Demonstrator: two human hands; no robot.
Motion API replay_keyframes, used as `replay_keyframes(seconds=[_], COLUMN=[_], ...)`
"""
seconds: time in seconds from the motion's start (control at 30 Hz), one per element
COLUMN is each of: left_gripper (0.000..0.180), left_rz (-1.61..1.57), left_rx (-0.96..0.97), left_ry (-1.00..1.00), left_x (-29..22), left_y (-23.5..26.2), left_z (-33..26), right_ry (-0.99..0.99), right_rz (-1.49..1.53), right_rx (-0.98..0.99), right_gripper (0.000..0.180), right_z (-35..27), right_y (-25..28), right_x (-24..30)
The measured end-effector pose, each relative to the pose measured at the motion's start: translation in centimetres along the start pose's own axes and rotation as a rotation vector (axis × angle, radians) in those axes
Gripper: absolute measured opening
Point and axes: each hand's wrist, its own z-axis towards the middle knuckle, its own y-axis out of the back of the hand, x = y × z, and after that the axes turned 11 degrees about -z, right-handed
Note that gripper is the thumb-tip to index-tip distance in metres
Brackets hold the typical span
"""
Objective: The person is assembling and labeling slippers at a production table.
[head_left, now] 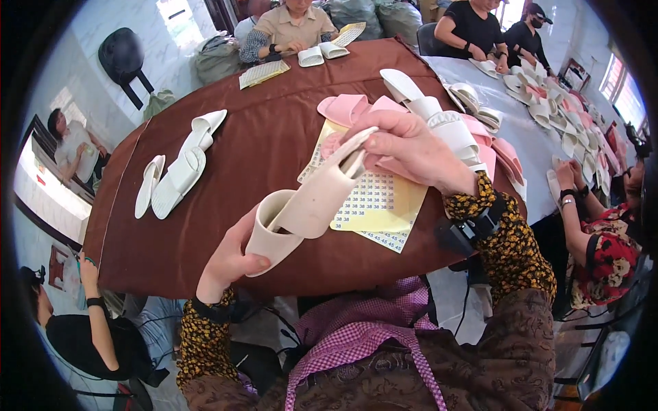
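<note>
A pair of white slide slippers (319,205), one tucked into the other, is held slanting above the table. My left hand (233,259) grips the strap end, thumb along its side. My right hand (418,147) is closed on the upper, sole end, pinching it between thumb and fingers. Below the slippers lie yellow sheets of small number stickers (394,205), partly overlapping. Just beyond my right hand, pink slippers (343,108) and white slippers (452,130) are piled together, some hidden by that hand.
Several white slippers (179,181) lie to the left on the brown tablecloth (267,123). Across the table a person (291,31) works beside slippers and a sticker sheet (264,74). A large heap of slippers (565,113) covers the grey table at right, with other people around it.
</note>
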Motion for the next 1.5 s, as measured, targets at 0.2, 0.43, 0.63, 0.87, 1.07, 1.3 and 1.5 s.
replay_keyframes(seconds=[0.2, 0.43, 0.63, 0.87, 1.07, 1.3, 1.5], left_gripper=[0.097, 0.092, 0.079, 0.054, 0.076, 0.074, 0.069], left_rz=[0.12, 1.119, 1.521, 1.168, -0.006, -0.279, -0.193], left_rx=[0.067, 0.078, 0.11, -0.189, -0.1, -0.519, -0.763], left_ry=[-0.006, -0.176, -0.376, -0.474, -0.117, -0.222, -0.266], left_x=[0.3, -0.1, -0.8, -0.5, 1.8, 3.4, 6.9], left_y=[2.3, 2.6, 2.6, 0.9, -4.2, -3.3, 0.2], left_z=[-0.7, 0.2, 2.6, 2.2, 0.7, -2.1, -4.5], right_ry=[0.085, -0.023, -0.069, -0.119, -0.098, -0.074, -0.255], right_rz=[-0.163, -0.474, -0.514, -0.579, -0.509, -0.485, -0.61], right_rx=[-0.659, -0.71, -0.665, -0.515, -0.402, -0.2, -0.077], right_gripper=[0.023, 0.028, 0.033, 0.033, 0.038, 0.031, 0.024], right_z=[-1.3, -2.2, -1.8, 0.7, 3.7, 3.1, -0.7], right_y=[4.0, 5.7, 5.7, 2.1, -2.6, -2.8, -0.8], right_x=[1.9, 2.8, 2.3, 1.1, 0.2, -1.5, -3.7])
